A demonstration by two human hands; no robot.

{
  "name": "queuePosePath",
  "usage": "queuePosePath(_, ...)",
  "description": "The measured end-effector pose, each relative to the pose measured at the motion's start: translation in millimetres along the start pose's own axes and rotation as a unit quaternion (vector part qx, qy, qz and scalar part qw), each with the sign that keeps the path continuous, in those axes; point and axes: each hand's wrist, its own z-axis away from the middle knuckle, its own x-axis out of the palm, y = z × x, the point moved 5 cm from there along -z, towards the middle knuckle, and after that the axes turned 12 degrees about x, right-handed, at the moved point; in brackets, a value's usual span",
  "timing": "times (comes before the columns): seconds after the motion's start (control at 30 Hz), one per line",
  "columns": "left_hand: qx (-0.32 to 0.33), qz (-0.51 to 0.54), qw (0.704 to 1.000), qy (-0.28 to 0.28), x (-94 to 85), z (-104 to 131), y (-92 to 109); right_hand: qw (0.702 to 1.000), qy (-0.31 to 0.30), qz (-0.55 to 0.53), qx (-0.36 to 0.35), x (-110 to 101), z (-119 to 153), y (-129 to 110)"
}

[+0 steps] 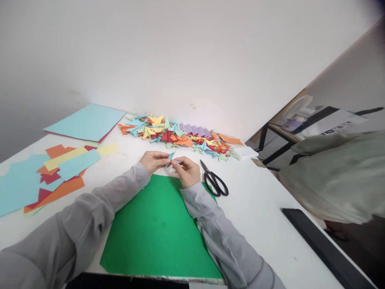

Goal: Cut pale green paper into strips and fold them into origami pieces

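Between my fingertips, over the far edge of a green board, is a small light-blue folded paper piece. My left hand pinches it from the left, thumb against fingers. From the right, my right hand grips the same piece; the fingers hide part of it, so its full shape does not show. A pair of black-handled scissors lies just right of my right hand, blades pointing away. Beyond both hands spreads a heap of colourful folded paper pieces.
On the left lie loose paper scraps and a stack of light-blue sheets. A long black bar sits along the white table's right edge. Past that edge are a bed and a black-framed shelf. A wall stands behind the table.
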Motion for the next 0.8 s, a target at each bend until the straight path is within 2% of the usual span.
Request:
queuePosePath(0.17, -0.011, -0.006, 1.0, -0.013, 1.7, 4.2, 2.0, 1.0, -0.006, -0.001, -0.005, -1.9, -0.2, -0.5)
queuePosePath(0.33, -0.004, 0.006, 1.0, 0.007, 1.9, 4.2, 3.2, 1.0, -0.005, -0.003, 0.013, -2.5, -1.0, 0.1)
queuePosePath(0.53, -0.005, -0.041, 0.999, 0.023, -3.5, -1.3, 2.2, 0.999, -0.016, -0.009, 0.048, 0.7, 0.4, 1.2)
queuePosePath(0.63, 0.0, -0.049, 0.998, 0.029, -5.2, -2.1, 1.8, 0.999, 0.004, 0.017, 0.036, -0.8, 0.5, 0.8)
queuePosePath(0.8, 0.004, -0.073, 0.997, 0.023, -4.9, -1.0, 1.1, 0.993, 0.076, 0.086, -0.028, -7.5, 1.8, -2.5)
